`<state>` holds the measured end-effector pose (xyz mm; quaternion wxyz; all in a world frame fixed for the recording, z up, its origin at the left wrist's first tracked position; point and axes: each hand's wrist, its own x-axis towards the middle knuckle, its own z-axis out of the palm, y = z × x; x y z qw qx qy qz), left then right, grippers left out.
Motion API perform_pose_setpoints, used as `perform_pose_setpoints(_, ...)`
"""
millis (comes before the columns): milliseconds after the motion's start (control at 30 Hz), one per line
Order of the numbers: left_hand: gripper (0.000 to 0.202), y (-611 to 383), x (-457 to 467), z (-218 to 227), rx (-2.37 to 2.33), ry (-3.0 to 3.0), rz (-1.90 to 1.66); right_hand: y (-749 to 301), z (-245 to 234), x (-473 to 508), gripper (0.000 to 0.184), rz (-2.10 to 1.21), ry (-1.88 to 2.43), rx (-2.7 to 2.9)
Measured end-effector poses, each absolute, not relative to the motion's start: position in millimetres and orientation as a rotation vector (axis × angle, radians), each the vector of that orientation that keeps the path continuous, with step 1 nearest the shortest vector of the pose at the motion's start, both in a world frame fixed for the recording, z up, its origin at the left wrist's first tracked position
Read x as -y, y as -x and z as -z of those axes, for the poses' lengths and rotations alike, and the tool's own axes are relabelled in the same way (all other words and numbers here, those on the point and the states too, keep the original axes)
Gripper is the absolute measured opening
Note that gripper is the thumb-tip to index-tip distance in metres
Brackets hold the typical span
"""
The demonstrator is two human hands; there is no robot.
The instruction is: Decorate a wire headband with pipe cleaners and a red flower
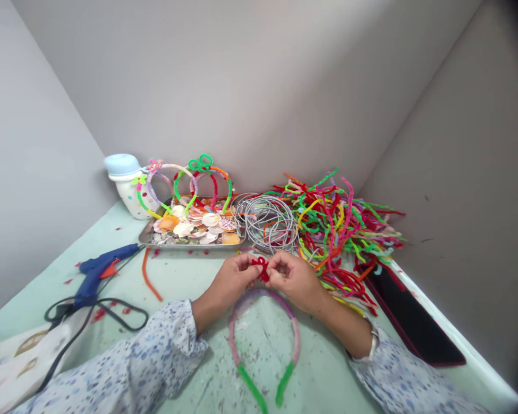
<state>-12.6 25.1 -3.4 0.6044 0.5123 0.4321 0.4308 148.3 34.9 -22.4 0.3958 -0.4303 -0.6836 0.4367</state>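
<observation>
My left hand point(232, 280) and my right hand point(294, 278) meet over the table, fingertips pinching a small red pipe-cleaner twist point(261, 267) between them. Just below the hands lies a headband point(264, 339) wrapped in purple and pink pipe cleaner with green ends, flat on the pale green table point(185, 276). Both forearms wear blue-flecked sleeves, and a watch sits on my right wrist.
A blue glue gun point(95, 272) with black cord lies left. Behind are a metal tray of shells point(194, 227), finished headbands point(198, 178), bare wire headbands point(270, 221), a pipe-cleaner heap point(341, 224), an orange pipe cleaner point(149, 279), a white jar point(127, 184), a black phone point(414, 322).
</observation>
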Motion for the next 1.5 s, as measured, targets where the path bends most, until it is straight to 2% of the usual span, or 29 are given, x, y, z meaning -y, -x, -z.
perform_pose_setpoints(133, 0.007, 13.9, -26.3, 4.5, -1.005, -1.183, -1.008, -150.1, 21.6, -33.4, 0.006, -0.973, 1.045, 1.823)
perform_pose_setpoints(300, 0.007, 17.2, -28.1, 5.2, -1.03, -1.164, -1.037, -153.2, 17.1, -32.4, 0.017, -0.718, 0.979, 1.951)
perform_pose_setpoints(433, 0.007, 17.7, -28.1, 5.1, -1.014, -1.17, -1.037, -154.1, 16.9, -31.6, 0.015, -0.559, 0.984, 2.028)
perform_pose_setpoints(700, 0.008, 14.3, -25.6, 3.8, -1.01, -1.22, -1.018, -152.5, 15.3, -30.8, 0.01, -0.525, 1.007, 2.037)
perform_pose_setpoints(1067, 0.017, 17.6, -24.7, 2.7, -0.922, -1.218, -1.019, -152.7, 15.1, -31.0, 0.013, -0.27, 0.898, 2.103)
perform_pose_setpoints(1500, 0.016, 18.3, -28.0, 8.0, -0.912, -1.153, -0.973, -151.7, 13.8, -30.0, 0.016, -0.314, 0.83, 2.056)
